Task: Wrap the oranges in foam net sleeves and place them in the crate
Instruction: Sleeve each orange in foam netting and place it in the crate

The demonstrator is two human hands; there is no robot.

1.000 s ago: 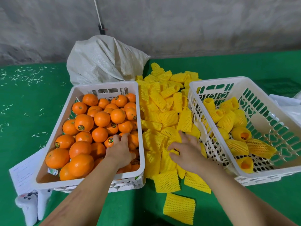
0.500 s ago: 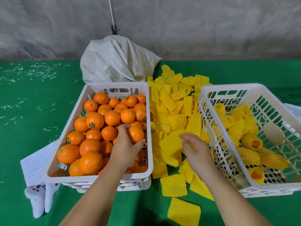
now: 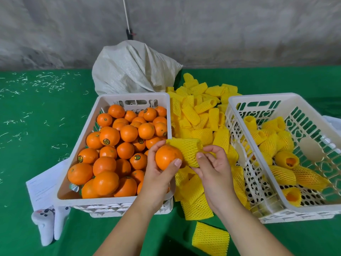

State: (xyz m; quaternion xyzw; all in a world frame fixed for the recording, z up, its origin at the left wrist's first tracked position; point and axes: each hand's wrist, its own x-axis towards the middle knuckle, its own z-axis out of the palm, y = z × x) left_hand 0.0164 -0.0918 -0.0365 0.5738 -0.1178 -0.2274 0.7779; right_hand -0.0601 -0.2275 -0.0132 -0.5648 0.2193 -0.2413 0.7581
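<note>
Green cloth [image 3: 27,163] covers the table in front of me. Nearest, one loose yellow sleeve [image 3: 210,239] lies flat by itself. Above it my two bare forearms reach in. My left hand [image 3: 158,174] grips an orange [image 3: 167,157] between thumb and fingertips, raised just past the right rim of the left crate [image 3: 81,159], which is heaped with bare oranges. My right hand [image 3: 212,167] pinches the foam net [image 3: 186,150] by its edge, its open mouth touching the orange's right side. I judge this to be the start of wrapping: the fruit is not yet inside. Next I need to spread the net's mouth and push the orange through until the foam covers it. To my right stands the white crate [image 3: 313,209], tilted, holding several wrapped oranges. Between the crates lies a pile of sleeves [image 3: 199,115]. Farther back sits a pale woven sack [image 3: 132,69] against a grey wall.
</note>
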